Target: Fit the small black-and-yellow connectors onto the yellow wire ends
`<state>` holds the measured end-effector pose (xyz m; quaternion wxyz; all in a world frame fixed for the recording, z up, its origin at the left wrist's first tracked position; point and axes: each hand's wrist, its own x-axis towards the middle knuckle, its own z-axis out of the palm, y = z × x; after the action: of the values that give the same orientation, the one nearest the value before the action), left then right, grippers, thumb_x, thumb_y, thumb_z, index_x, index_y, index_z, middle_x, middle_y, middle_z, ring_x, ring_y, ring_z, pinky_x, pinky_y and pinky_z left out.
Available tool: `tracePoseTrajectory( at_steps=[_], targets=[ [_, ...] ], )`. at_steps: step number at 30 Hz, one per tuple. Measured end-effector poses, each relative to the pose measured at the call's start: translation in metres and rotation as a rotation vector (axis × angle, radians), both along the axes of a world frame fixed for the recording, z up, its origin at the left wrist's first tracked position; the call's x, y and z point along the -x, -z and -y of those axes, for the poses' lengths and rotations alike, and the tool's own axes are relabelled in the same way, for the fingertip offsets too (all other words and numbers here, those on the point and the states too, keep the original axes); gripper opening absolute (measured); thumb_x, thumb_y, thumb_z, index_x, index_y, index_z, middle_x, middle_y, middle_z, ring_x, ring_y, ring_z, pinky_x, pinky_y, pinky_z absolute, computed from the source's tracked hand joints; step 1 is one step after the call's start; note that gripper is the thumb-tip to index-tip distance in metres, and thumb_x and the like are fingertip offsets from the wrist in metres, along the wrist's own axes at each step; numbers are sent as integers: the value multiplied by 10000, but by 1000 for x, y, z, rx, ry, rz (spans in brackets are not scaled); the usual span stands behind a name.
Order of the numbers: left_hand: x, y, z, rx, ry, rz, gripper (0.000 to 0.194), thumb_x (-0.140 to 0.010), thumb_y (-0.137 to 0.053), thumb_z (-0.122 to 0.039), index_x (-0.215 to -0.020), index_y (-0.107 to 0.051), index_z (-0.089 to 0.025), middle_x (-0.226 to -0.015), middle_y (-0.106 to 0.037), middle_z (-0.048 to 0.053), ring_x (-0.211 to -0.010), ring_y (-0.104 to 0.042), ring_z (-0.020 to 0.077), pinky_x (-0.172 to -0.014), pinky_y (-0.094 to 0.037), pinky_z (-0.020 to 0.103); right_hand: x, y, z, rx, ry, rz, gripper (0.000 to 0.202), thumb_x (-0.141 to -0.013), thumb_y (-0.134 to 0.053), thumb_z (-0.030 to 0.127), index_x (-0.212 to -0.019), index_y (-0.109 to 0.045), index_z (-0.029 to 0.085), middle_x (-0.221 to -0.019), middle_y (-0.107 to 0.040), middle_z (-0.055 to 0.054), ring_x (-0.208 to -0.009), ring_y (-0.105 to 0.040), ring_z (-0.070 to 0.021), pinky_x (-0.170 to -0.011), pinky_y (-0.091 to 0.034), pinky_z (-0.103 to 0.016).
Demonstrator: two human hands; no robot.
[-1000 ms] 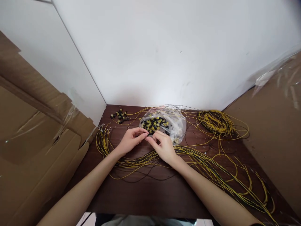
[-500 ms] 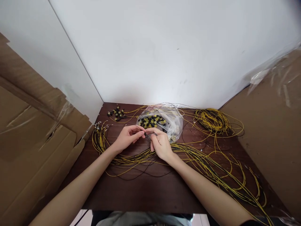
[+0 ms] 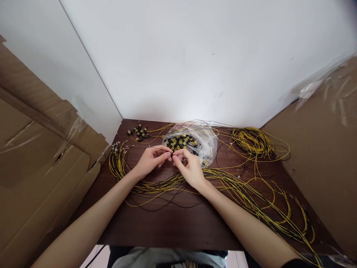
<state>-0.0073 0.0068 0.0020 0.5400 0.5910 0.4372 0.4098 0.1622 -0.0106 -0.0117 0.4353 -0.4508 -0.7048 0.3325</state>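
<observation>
My left hand (image 3: pixel 152 159) and my right hand (image 3: pixel 191 166) meet fingertip to fingertip above the middle of the table. Both are closed in a pinch around a small black part (image 3: pixel 172 153), mostly covered by the fingers; its kind cannot be made out. Just behind them lies a clear plastic bag (image 3: pixel 208 147), opened out, with many small black-and-yellow parts (image 3: pixel 181 141) in it. Beneath my wrists runs a long bundle of yellow and black wires (image 3: pixel 158 189) across the table.
A coil of yellow and black wire (image 3: pixel 252 143) sits at the back right. More black-and-yellow parts (image 3: pixel 138 133) with wires lie at the back left. Cardboard sheets (image 3: pixel 44 167) stand along the left side, and another cardboard panel (image 3: pixel 315 149) along the right. A white wall (image 3: pixel 178 67) closes the back.
The right fingers have shifted from a looser hold to a pinch close against the left fingertips. The view has moved slightly.
</observation>
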Motion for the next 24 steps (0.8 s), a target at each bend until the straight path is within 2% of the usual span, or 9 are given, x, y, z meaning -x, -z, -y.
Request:
tracePoseTrajectory(
  at_steps=[3,8,16,24],
  targets=[
    [0,0,0,5,-22,-11,267,-739,-665,-339,-876,-657,-110,-638,-621,15,-436,-422,47,-427,-339,176,0,0,0,-12,3,23,160,-852,-523,294,-886,-611,165,-613,-611,17,-499,-505,-89,-481,-370,-198],
    [0,-1,1,29,-16,-55,288,-694,-708,-319,-899,-670,-121,-661,-610,5,-447,-418,40,-428,-339,170,1,0,0,-44,10,29,144,-839,-521,261,-840,-626,163,-647,-610,11,-516,-498,-88,-496,-383,-201],
    [0,0,0,-56,-33,2,216,-697,-702,-261,-859,-688,-119,-852,-662,52,-573,-514,68,-556,-454,197,0,1,-1,-12,14,51,170,-841,-517,265,-810,-639,150,-569,-551,21,-475,-462,-85,-481,-361,-203],
    [-1,-1,0,-50,4,38,206,-710,-697,-253,-871,-695,-125,-873,-680,67,-686,-574,115,-603,-483,218,0,4,0,-19,3,75,163,-843,-517,270,-827,-627,151,-539,-481,45,-457,-408,-71,-474,-321,-192]
  ],
)
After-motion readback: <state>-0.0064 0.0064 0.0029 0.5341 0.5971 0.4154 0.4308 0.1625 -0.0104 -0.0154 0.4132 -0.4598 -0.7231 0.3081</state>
